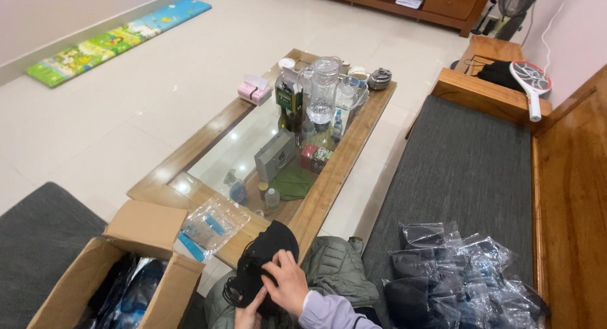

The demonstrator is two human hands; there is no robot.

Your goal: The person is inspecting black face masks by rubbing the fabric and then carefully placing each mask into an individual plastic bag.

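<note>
Head camera looks down past a wooden coffee table (329,177) with a glass top toward the person's lap, where both hands work a stack of black face masks (262,259). The right hand (288,281) lies on top of the stack with its fingers curled over the dark fabric, pinching it. The left hand (248,316) comes up from below at the bottom edge and touches the underside of the same stack; only part of it shows, so I cannot tell how firmly it grips. The masks sit just over the near corner of the table, above an olive-green jacket (335,272) on the person's knees.

To the left, an open cardboard box (136,266) stands on a dark grey cushion (38,240), its flaps folded outward; inside are glossy plastic-wrapped packs, dark with some blue. On the table corner beside the box lies a clear plastic bag (215,224) with blue items in it. To the right, on the grey bench seat (461,164), a heap of clear bags of dark masks (458,272) is piled up.

Farther along the table stand a clear glass jug (324,88), a dark green bottle (289,107), a pink tissue box (254,92) and a small grey box (275,155). A lower shelf under the glass holds small bottles and a green cloth.
</note>
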